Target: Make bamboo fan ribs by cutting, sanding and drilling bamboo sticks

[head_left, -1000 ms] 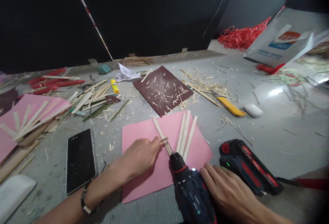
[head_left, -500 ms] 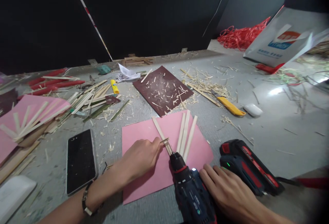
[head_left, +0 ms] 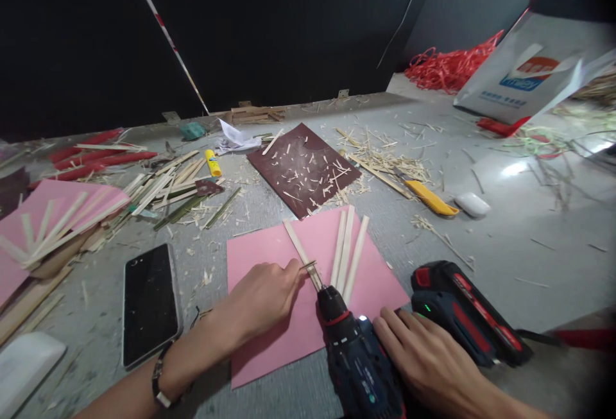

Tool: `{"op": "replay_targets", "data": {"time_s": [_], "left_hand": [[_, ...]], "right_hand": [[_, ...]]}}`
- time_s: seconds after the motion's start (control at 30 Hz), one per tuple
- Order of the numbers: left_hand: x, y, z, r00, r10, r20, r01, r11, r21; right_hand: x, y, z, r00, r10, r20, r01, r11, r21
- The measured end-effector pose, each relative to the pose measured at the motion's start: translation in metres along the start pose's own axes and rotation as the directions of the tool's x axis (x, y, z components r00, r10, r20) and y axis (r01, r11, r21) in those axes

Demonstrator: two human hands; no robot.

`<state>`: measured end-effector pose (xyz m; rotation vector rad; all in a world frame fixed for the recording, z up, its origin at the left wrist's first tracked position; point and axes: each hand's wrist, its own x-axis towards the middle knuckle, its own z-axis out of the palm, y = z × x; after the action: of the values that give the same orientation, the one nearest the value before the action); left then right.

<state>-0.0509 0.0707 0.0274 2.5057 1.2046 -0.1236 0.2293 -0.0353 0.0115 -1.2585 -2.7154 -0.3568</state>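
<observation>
My left hand [head_left: 269,294] is closed, its thumb and finger pinching a small thin stick [head_left: 308,265] across a pale bamboo strip [head_left: 299,244]. That strip lies on a pink sheet [head_left: 274,348], its lower end at the tip of a black cordless drill [head_left: 359,358]. Around the drill's right side, by the battery end, my right hand [head_left: 423,358] is wrapped; its grip is partly hidden. Three more pale strips [head_left: 344,246] lie on the sheet to the right of the drill tip.
A phone [head_left: 151,303] lies left of my left arm. Beyond the sheet are a brown board [head_left: 305,169] with shavings, a yellow cutter [head_left: 430,197] and a glue stick [head_left: 212,162]. A drill battery with charger [head_left: 469,313] sits at the right.
The pink sheet's lower right corner has shifted slightly right, towards the charger. Both hands and the drill hold nearly the same positions.
</observation>
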Motion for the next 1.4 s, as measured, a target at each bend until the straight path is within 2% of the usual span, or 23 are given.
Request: {"op": "replay_targets", "data": {"time_s": [0.23, 0.57, 1.1, 1.4], "left_hand": [[0.001, 0.000, 0.000, 1.000, 0.003, -0.004, -0.003, 1.000, 0.002], [-0.005, 0.016, 0.006, 0.998, 0.063, 0.028, -0.064, 0.998, 0.021], [-0.004, 0.017, 0.004, 0.997, 0.062, 0.050, -0.064, 0.998, 0.025], [-0.005, 0.017, 0.005, 0.999, 0.034, 0.033, -0.035, 0.999, 0.009]], "right_hand": [[-0.001, 0.000, 0.002, 1.000, 0.001, -0.001, -0.001, 1.000, 0.010], [0.000, 0.001, 0.003, 1.000, 0.005, 0.007, -0.005, 1.000, 0.004], [0.003, 0.001, -0.001, 0.999, 0.011, -0.049, -0.010, 1.000, 0.016], [0.002, 0.001, 0.000, 1.000, 0.023, -0.018, -0.022, 0.998, 0.053]]}}
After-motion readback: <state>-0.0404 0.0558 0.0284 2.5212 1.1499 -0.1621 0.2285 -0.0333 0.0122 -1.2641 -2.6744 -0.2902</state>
